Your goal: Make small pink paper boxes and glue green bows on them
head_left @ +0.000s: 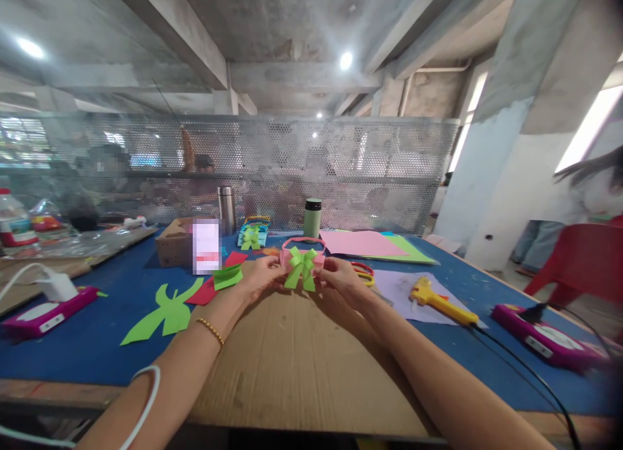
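Observation:
Between my hands is a small pink paper basket (288,258) with a thin pink handle arching over it. A green paper bow (302,268) covers most of its front. My left hand (265,275) grips the basket's left side, fingers closed on it. On the right side, my right hand (343,278) pinches it in the same way. The basket is at the far end of a brown cardboard sheet (292,359). A green paper cutout (170,310) lies left of my left forearm, near red paper pieces (202,294) and a folded green piece (228,276).
A yellow glue gun (442,300) lies on lilac paper (394,287), near scissors (364,273). Behind stand a blue basket (253,234), a green bottle (312,220), a steel flask (226,210) and a cardboard box (171,247). Purple power strips (545,343) flank both sides.

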`<action>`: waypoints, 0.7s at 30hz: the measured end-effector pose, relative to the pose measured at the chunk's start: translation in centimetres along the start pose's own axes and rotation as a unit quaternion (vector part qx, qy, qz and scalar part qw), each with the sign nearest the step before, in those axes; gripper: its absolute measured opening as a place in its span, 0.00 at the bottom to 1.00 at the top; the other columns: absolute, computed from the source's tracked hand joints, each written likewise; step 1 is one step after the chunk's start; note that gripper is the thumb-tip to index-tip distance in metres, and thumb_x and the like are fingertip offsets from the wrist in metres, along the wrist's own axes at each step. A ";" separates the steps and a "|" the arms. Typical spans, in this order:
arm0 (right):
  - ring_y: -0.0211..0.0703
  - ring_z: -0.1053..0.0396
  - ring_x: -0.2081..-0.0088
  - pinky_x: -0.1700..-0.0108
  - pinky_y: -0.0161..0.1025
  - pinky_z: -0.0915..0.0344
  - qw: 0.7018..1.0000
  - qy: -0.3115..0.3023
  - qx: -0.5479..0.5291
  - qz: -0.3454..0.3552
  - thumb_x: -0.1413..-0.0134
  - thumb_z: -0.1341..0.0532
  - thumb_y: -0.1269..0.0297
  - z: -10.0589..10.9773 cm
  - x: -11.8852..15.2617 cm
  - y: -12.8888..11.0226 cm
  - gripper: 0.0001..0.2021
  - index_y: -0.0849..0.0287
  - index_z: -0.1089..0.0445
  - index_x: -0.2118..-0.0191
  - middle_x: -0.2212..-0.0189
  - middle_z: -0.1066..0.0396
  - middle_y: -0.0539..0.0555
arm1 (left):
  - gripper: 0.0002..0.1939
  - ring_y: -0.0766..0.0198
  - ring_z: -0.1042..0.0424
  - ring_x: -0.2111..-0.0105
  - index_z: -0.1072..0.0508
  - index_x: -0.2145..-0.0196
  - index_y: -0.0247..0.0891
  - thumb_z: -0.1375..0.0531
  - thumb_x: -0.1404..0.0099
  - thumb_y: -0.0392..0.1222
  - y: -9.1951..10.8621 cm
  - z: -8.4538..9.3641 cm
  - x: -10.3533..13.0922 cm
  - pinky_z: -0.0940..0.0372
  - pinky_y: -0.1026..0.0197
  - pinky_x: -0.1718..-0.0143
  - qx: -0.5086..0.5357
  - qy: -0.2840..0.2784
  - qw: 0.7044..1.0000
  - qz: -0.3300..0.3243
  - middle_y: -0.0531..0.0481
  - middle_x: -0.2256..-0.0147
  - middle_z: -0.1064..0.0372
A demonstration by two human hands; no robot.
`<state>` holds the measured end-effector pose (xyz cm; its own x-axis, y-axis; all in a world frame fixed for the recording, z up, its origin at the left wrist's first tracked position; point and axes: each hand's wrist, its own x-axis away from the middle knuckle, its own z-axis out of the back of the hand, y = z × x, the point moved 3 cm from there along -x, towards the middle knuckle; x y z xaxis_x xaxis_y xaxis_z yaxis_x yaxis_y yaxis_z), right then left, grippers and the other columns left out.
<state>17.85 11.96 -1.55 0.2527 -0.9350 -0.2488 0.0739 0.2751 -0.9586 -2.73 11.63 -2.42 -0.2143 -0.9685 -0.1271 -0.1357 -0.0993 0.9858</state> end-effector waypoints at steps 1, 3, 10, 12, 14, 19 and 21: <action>0.37 0.31 0.72 0.70 0.35 0.35 1.000 0.002 0.004 0.001 0.58 0.29 0.56 0.1 -0.1 0.1 0.16 0.62 0.28 0.67 0.71 0.26 0.52 | 0.16 0.58 0.25 0.73 0.25 0.65 0.32 0.28 0.47 0.42 -0.1 0.0 0.0 0.28 0.53 0.70 -0.002 0.004 1.000 0.000 0.42 0.70 0.25; 0.37 0.30 0.72 0.69 0.35 0.35 1.000 0.009 0.008 0.000 0.58 0.29 0.57 0.1 -0.1 0.3 0.15 0.62 0.28 0.67 0.70 0.25 0.53 | 0.16 0.59 0.25 0.73 0.25 0.66 0.31 0.27 0.48 0.42 -0.2 0.1 0.0 0.28 0.53 0.70 -0.004 0.012 1.000 -0.002 0.42 0.70 0.25; 0.37 0.32 0.73 0.69 0.36 0.35 1.000 0.014 0.002 0.002 0.58 0.30 0.58 -0.2 0.0 0.0 0.13 0.62 0.28 0.69 0.72 0.27 0.52 | 0.19 0.61 0.26 0.75 0.25 0.67 0.30 0.25 0.50 0.44 -0.2 0.0 -0.1 0.28 0.56 0.72 -0.009 0.026 1.000 -0.008 0.43 0.71 0.26; 0.36 0.34 0.74 0.70 0.35 0.37 1.000 0.016 0.004 0.006 0.60 0.30 0.59 -0.2 0.1 -0.2 0.13 0.62 0.28 0.71 0.75 0.28 0.51 | 0.19 0.61 0.26 0.75 0.25 0.67 0.30 0.25 0.51 0.44 -0.3 0.1 -0.1 0.28 0.56 0.73 -0.011 0.031 0.999 -0.009 0.43 0.72 0.26; 0.36 0.35 0.76 0.72 0.35 0.39 1.000 0.017 0.008 0.009 0.61 0.29 0.60 -0.2 0.2 -0.4 0.12 0.62 0.29 0.73 0.77 0.30 0.49 | 0.18 0.60 0.26 0.75 0.25 0.67 0.30 0.25 0.50 0.44 -0.3 0.1 -0.2 0.28 0.56 0.73 -0.011 0.033 0.999 -0.010 0.43 0.72 0.26; 0.36 0.35 0.76 0.72 0.35 0.40 1.000 0.017 0.004 0.012 0.61 0.30 0.59 -0.2 0.1 -0.5 0.12 0.61 0.29 0.73 0.77 0.29 0.50 | 0.16 0.59 0.25 0.74 0.25 0.67 0.31 0.27 0.48 0.43 -0.4 -0.2 -0.3 0.27 0.55 0.71 -0.002 0.021 1.000 -0.007 0.43 0.71 0.25; 0.36 0.35 0.76 0.72 0.35 0.40 1.000 0.018 0.000 0.013 0.60 0.31 0.59 -0.3 0.1 -0.5 0.12 0.61 0.29 0.72 0.77 0.29 0.49 | 0.15 0.59 0.25 0.73 0.25 0.66 0.31 0.28 0.47 0.43 -0.5 -0.2 -0.3 0.27 0.54 0.71 0.002 0.016 1.000 -0.007 0.43 0.70 0.25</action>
<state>17.59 11.66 -1.08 0.2193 -0.9350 -0.2786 0.0677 0.2995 -0.9517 -2.41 11.94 -2.82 -0.1811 -0.9738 -0.1379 -0.1427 -0.1127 0.9833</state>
